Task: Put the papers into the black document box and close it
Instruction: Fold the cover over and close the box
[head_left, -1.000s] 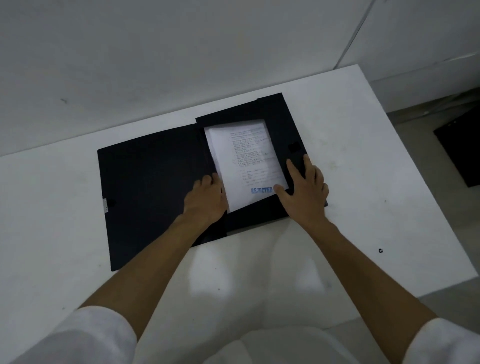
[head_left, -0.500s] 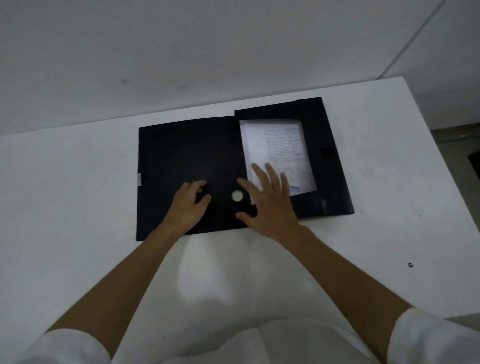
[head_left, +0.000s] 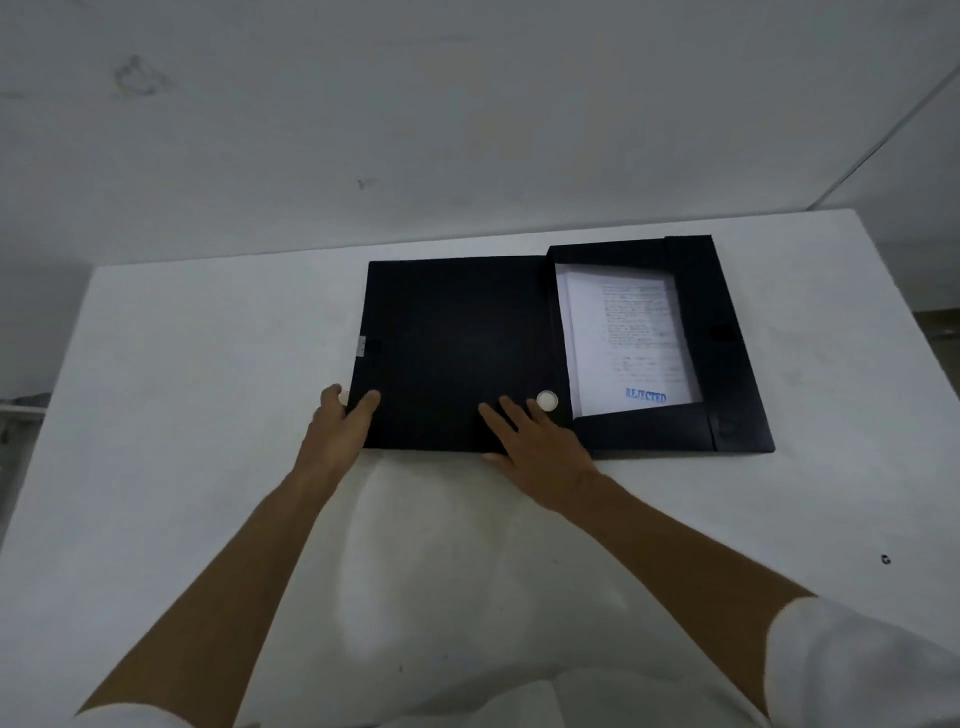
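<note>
The black document box (head_left: 727, 364) lies open flat on the white table (head_left: 208, 415). Its right half holds the stack of papers (head_left: 623, 343), whose top sheet shows a blue "REJECTED" stamp. The lid (head_left: 457, 338) lies flat to the left of the papers. My left hand (head_left: 337, 436) grips the lid's near left corner, fingers on top and thumb at the outer edge. On the lid near the spine my right hand (head_left: 535, 447) rests flat with fingers spread, just left of a white round button (head_left: 546, 400).
A small clasp tab (head_left: 362, 346) sits on the lid's left edge. A tiny dark speck (head_left: 885, 559) lies on the table at the near right. A grey wall rises right behind the table's far edge. My white sleeves show at the bottom.
Both hands left the papers and moved left onto the lid: the left hand went to its near left corner, the right hand to the spot by the button. The view shifted left.
</note>
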